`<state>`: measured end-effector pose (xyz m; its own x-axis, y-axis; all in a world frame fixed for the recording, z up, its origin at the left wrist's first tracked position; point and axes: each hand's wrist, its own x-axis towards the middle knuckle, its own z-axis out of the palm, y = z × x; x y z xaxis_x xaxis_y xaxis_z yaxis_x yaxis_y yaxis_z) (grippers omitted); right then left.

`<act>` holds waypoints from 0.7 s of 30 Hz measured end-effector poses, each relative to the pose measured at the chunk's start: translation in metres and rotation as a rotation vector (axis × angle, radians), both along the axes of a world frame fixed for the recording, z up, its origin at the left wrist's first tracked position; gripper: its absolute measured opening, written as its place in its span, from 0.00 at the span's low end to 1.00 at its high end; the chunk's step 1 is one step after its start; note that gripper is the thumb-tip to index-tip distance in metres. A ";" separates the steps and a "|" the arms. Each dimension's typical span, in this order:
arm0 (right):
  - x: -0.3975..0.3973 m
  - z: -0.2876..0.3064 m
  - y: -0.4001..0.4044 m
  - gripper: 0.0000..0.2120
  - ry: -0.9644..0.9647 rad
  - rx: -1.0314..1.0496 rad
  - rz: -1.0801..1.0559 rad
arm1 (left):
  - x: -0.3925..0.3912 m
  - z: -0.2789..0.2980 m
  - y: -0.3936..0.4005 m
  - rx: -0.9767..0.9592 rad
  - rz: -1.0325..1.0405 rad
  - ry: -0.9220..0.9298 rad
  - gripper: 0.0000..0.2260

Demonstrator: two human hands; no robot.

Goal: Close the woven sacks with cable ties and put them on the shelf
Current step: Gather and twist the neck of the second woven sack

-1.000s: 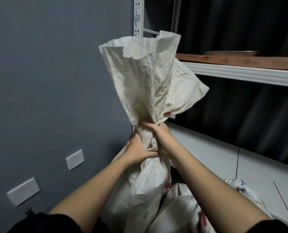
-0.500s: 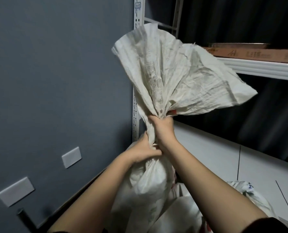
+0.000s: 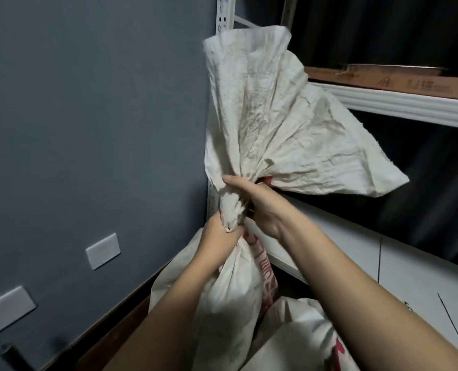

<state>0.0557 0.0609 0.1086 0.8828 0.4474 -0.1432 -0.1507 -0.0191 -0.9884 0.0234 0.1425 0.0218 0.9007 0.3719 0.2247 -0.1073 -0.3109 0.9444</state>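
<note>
Two forearms enter from the 6 o'clock edge and converge on one woven sack (image 3: 230,295) at frame centre. Nearest the camera, at 5 o'clock, a second sack (image 3: 297,341) with red print lies low, partly hidden behind the right forearm. A thin dark cable tie (image 3: 452,325) with a red end lies on the white shelf board (image 3: 415,279) at 4 o'clock.

Left hand (image 3: 219,236): fingers curled tight round the lower part of the sack's gathered neck, directly above the filled body. Right hand (image 3: 260,204): fingers and thumb wrapped round the same neck just above the left hand; the two hands are nearly touching. The twisted neck shows between them.

Sack body: hangs below the hands toward 6 o'clock, bulging, with red lettering on its right side. Contents cannot be seen. Sack mouth: the loose, crumpled fabric fans out above the right hand toward 12 and 3 o'clock, open at the top edge. This fan blocks the view of part of the white perforated shelf upright (image 3: 223,14) and the left end of the upper shelf beam (image 3: 399,103).

Farther back, a brown flat board (image 3: 399,81) rests on the upper shelf beam at 2 o'clock. Dark folded curtain (image 3: 423,162) fills the background behind the shelf. At 9 o'clock a grey wall (image 3: 88,116) carries two white wall plates (image 3: 103,250), one at 8 o'clock and another lower, near the left edge.
</note>
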 end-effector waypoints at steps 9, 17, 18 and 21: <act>0.021 -0.047 -0.066 0.12 -1.455 -0.764 -0.102 | 0.009 -0.009 0.018 -0.416 -0.138 0.221 0.17; 0.050 -0.051 -0.058 0.34 -2.162 -1.121 0.152 | -0.005 0.002 0.025 0.033 -0.468 0.304 0.15; 0.052 -0.046 -0.051 0.29 -2.223 -1.076 0.163 | -0.007 0.004 0.022 0.126 -0.527 0.321 0.14; 0.059 -0.031 -0.036 0.16 -2.368 -0.981 0.410 | -0.011 0.003 0.017 0.262 -0.592 0.345 0.07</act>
<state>0.1145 0.0246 0.0777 -0.1873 0.9553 0.2287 0.6557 -0.0517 0.7532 0.0123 0.1595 0.0244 0.9697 -0.2260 -0.0931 -0.0373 -0.5133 0.8574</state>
